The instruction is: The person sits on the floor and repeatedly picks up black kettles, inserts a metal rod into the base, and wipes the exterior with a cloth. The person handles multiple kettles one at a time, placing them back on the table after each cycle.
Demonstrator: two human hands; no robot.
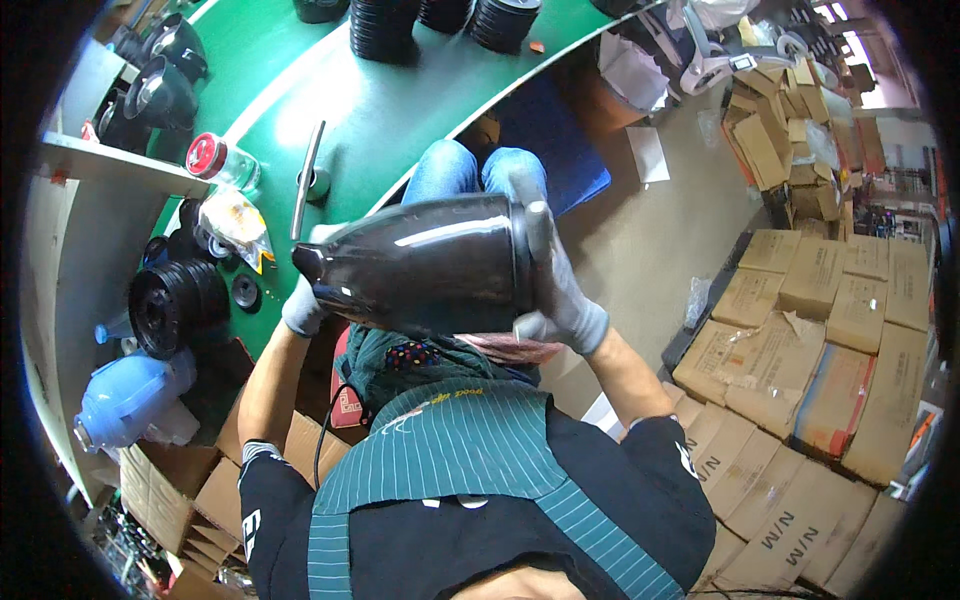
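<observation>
We see the curved green worktable point(400, 110) at the upper left; before it, over the lap, we hold a glossy black rounded kettle body point(425, 262) on its side; our gloved right hand point(565, 290) clamps its wide end; our gloved left hand point(303, 305) seems to grip beneath the narrow end, partly hidden.

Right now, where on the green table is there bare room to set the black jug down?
The green table is bare in the middle, between the metal bar and the black stacks at the far edge. It is crowded at the left, around the red-lidded jar, the plastic bag and the black discs.
</observation>
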